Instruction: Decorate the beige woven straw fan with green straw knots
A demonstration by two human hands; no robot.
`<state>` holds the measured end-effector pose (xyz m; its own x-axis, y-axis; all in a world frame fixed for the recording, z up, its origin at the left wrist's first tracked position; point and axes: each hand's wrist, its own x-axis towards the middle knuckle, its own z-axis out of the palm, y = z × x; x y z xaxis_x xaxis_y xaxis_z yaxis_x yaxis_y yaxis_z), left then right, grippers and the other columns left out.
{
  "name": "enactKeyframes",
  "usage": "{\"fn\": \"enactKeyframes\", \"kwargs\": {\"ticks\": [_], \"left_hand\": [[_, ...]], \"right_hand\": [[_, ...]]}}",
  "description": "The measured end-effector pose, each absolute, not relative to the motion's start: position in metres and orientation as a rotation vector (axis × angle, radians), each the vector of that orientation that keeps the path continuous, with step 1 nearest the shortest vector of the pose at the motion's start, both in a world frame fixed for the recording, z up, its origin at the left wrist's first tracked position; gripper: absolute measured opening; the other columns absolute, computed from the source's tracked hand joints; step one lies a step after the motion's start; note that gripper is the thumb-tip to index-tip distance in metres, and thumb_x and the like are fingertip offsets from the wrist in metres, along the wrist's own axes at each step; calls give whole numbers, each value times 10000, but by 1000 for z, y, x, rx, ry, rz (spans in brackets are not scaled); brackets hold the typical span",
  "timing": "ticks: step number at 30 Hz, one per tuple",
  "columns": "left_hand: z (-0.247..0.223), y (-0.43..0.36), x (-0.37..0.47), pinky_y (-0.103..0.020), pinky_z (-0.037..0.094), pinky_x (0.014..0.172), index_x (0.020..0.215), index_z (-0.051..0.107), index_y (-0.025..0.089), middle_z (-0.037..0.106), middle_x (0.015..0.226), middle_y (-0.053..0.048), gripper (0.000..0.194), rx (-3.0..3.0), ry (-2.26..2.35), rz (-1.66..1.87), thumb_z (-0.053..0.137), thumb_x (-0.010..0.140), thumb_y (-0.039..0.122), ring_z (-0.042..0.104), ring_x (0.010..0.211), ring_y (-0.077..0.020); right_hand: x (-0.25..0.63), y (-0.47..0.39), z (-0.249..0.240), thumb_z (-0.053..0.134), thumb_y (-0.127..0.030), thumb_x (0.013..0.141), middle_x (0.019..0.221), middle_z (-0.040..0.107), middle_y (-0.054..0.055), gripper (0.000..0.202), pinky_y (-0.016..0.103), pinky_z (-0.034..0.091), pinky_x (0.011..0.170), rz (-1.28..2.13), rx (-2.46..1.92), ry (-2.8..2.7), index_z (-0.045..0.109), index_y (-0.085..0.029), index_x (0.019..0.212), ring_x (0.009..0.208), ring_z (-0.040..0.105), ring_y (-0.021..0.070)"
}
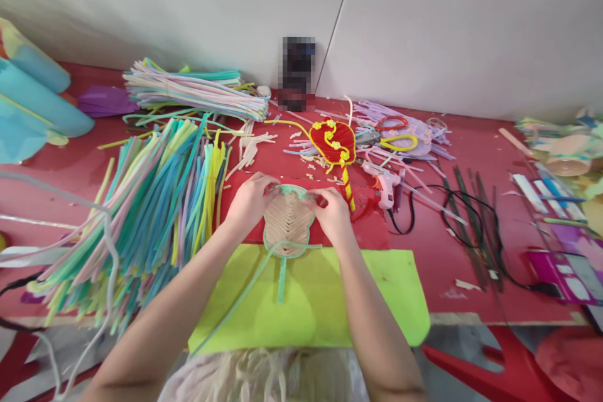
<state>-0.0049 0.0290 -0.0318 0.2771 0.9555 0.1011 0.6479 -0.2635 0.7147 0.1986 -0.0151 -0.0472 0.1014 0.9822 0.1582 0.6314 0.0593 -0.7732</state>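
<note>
A small fan shape of beige pipe cleaners (288, 225) with a pale green border and a green stem lies at the near side of the red table, partly over a lime-green sheet (391, 289). My left hand (254, 198) pinches its upper left edge, and my right hand (331, 210) pinches the upper right edge. A loose pale green pipe cleaner (245, 292) crosses the fan's lower part and trails down to the left. Behind the hands rests a red fan with yellow trim (327, 141) and a twisted red and yellow handle.
Pipe cleaner bundles (155, 201) cover the left side of the red table (424, 245). Scissors (398, 141), a pink glue gun (389, 185) and a black cable (471, 242) lie right. A pixelated dark object (296, 72) leans on the wall.
</note>
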Motion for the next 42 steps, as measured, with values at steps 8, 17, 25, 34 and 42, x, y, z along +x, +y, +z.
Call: {"fn": "enactKeyframes", "kwargs": {"ticks": [8, 17, 25, 34, 42], "left_hand": [[-42, 34, 0, -262, 451, 702, 893, 647, 183, 615, 862, -26, 148, 1893, 1469, 753, 594, 774, 254, 562, 717, -137], [-46, 35, 3, -318, 440, 810, 931, 628, 172, 588, 916, -59, 198, 1996, 1473, 696, 459, 859, 247, 552, 873, -184], [-46, 39, -6, -345, 429, 823, 880, 600, 174, 589, 911, -35, 212, 1941, 1317, 644, 644, 705, 285, 540, 856, -184], [-49, 26, 8, -221, 419, 547, 925, 520, 181, 591, 712, 14, 295, 1142, 1129, 901, 624, 733, 380, 554, 601, -117], [-49, 19, 14, -259, 477, 692, 944, 631, 144, 668, 841, -51, 391, 979, 1048, 1112, 587, 757, 485, 612, 731, -149]], "right_hand": [[193, -16, -47, 627, -351, 781, 862, 611, 44, 157, 329, 461, 753, 634, -1610, -1548, 638, -221, 868, 774, 562, 184], [193, -15, -52, 629, -320, 772, 874, 673, 23, 185, 305, 459, 720, 828, -1594, -1430, 618, -222, 929, 710, 573, 157], [192, -15, -47, 631, -357, 749, 826, 676, 33, 203, 303, 477, 681, 949, -1544, -1313, 654, -202, 879, 706, 591, 158], [188, -26, -38, 712, -385, 684, 834, 680, 38, 264, 331, 494, 767, 1030, -1363, -973, 637, -191, 847, 810, 632, 177], [171, -30, -40, 684, -422, 699, 811, 679, 41, 273, 322, 496, 728, 867, -1416, -1120, 621, -191, 830, 762, 633, 176]]}}
